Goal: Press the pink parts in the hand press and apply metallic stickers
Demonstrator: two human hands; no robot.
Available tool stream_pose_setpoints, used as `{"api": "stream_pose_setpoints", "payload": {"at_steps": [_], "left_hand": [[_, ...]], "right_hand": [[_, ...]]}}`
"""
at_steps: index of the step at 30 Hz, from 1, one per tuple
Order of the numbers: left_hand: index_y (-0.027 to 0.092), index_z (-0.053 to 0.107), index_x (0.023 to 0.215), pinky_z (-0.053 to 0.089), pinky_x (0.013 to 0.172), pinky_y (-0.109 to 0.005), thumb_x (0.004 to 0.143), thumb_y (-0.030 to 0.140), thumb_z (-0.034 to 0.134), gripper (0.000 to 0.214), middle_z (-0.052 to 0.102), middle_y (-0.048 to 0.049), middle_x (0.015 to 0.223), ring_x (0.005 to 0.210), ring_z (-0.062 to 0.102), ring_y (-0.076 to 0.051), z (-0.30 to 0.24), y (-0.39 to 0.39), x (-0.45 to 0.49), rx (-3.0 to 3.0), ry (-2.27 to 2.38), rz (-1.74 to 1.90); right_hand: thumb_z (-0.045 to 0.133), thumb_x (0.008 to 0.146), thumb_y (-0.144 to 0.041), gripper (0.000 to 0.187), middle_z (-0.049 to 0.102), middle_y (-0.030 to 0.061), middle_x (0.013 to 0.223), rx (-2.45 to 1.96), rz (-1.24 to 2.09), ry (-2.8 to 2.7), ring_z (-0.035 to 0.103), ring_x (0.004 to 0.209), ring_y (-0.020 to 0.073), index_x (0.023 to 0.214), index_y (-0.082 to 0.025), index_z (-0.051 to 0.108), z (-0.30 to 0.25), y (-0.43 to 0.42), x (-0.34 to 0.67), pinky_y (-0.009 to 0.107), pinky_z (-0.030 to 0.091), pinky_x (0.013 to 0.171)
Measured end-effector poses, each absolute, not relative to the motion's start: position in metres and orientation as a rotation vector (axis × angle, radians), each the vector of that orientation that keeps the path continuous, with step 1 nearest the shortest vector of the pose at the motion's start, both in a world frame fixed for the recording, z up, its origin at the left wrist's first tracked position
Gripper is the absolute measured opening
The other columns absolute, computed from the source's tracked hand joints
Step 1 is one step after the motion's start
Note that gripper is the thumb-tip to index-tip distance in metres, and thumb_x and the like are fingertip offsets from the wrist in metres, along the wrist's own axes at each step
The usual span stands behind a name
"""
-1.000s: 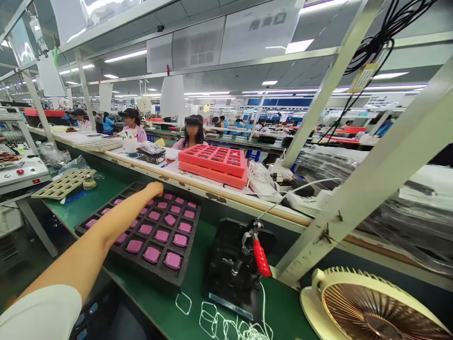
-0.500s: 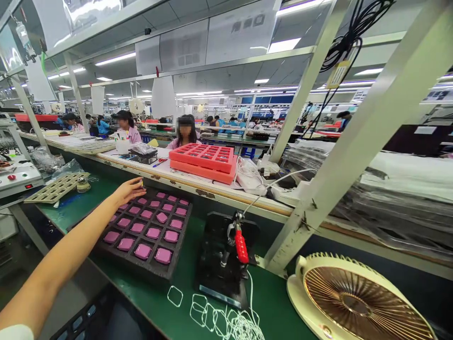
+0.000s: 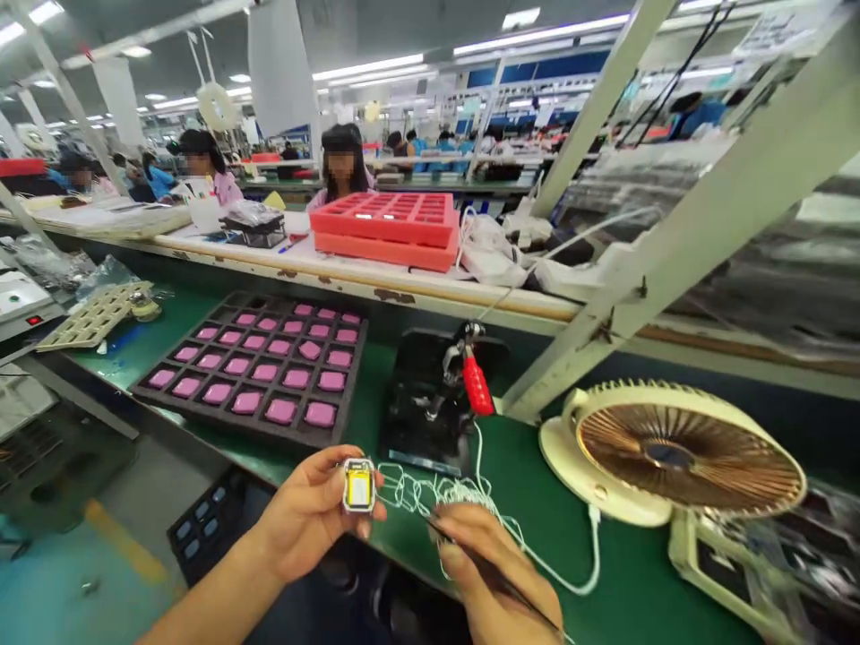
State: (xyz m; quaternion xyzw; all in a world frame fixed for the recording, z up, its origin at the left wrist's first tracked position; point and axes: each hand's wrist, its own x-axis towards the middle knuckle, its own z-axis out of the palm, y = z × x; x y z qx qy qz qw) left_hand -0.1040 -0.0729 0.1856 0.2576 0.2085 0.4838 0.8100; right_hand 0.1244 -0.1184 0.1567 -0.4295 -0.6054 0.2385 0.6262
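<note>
My left hand [image 3: 309,515] pinches a small square part with a yellow face [image 3: 358,486] at the bench's near edge. Close by on the right, my right hand [image 3: 494,573] grips a thin dark tool [image 3: 501,582] like a pen, its tip touching a tangle of thin white loops [image 3: 430,493] on the green mat. Behind my left hand lies a black foam tray [image 3: 252,428] filled with several pink parts [image 3: 282,376]. A black clamp fixture with a red handle [image 3: 477,385] stands just beyond the white loops.
A cream desk fan [image 3: 665,452] lies tilted on the right, its white cable running toward my hands. Red trays [image 3: 386,228] sit on the raised shelf behind. A beige grid tray [image 3: 94,315] is at far left. A slanted white frame post [image 3: 678,233] crosses the right. Other people sit opposite.
My left hand has drawn back from the pink-part tray to the near edge, now holding the yellow-faced part. My right hand has come into view with the tool. The view has tilted down.
</note>
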Motion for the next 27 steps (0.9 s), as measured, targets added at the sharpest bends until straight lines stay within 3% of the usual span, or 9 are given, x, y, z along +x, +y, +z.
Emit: {"api": "stream_pose_setpoints", "payload": {"at_steps": [3, 6, 12, 18, 27], "left_hand": [[0.026, 0.084, 0.112, 0.063, 0.07, -0.028, 0.085, 0.027, 0.089, 0.028, 0.085, -0.0093, 0.103, 0.084, 0.081, -0.023, 0.188, -0.076, -0.088, 0.505, 0.437, 0.981], [0.027, 0.086, 0.11, 0.064, 0.074, -0.027, 0.081, 0.023, 0.093, 0.029, 0.085, -0.0062, 0.101, 0.083, 0.08, -0.019, 0.188, -0.08, -0.082, 0.472, 0.448, 0.949], [0.026, 0.086, 0.108, 0.063, 0.073, -0.021, 0.077, 0.022, 0.096, 0.033, 0.086, -0.0047, 0.103, 0.085, 0.08, -0.016, 0.184, -0.088, -0.076, 0.451, 0.473, 0.924], [0.028, 0.086, 0.108, 0.065, 0.072, -0.025, 0.078, 0.025, 0.096, 0.032, 0.085, -0.0036, 0.101, 0.082, 0.079, -0.017, 0.184, -0.088, -0.075, 0.461, 0.47, 0.921], [0.025, 0.086, 0.109, 0.062, 0.071, -0.024, 0.075, 0.024, 0.098, 0.036, 0.085, -0.0056, 0.106, 0.085, 0.079, -0.017, 0.18, -0.087, -0.077, 0.424, 0.548, 0.916]], "right_hand": [[0.076, 0.099, -0.018, 0.023, 0.079, 0.007, 0.117, -0.787, 0.478, -1.494, 0.077, 0.108, 0.0258, 0.118, -0.03, 0.082, 0.175, -0.109, 0.11, 0.04, 0.067, 0.095], [0.072, 0.101, -0.012, 0.029, 0.079, 0.0078, 0.119, -0.72, 0.473, -1.542, 0.073, 0.121, 0.0297, 0.124, -0.028, 0.078, 0.178, -0.11, 0.103, 0.049, 0.064, 0.105], [0.068, 0.104, -0.011, 0.03, 0.078, 0.008, 0.125, -0.691, 0.476, -1.54, 0.07, 0.127, 0.0287, 0.129, -0.026, 0.075, 0.173, -0.119, 0.102, 0.048, 0.063, 0.107], [0.068, 0.103, -0.007, 0.032, 0.077, 0.008, 0.126, -0.704, 0.486, -1.56, 0.07, 0.128, 0.0287, 0.128, -0.025, 0.075, 0.172, -0.118, 0.104, 0.048, 0.064, 0.107], [0.068, 0.102, -0.007, 0.042, 0.077, 0.006, 0.128, -0.712, 0.3, -1.705, 0.067, 0.134, 0.0318, 0.136, -0.03, 0.072, 0.163, -0.116, 0.109, 0.06, 0.061, 0.111]]}}
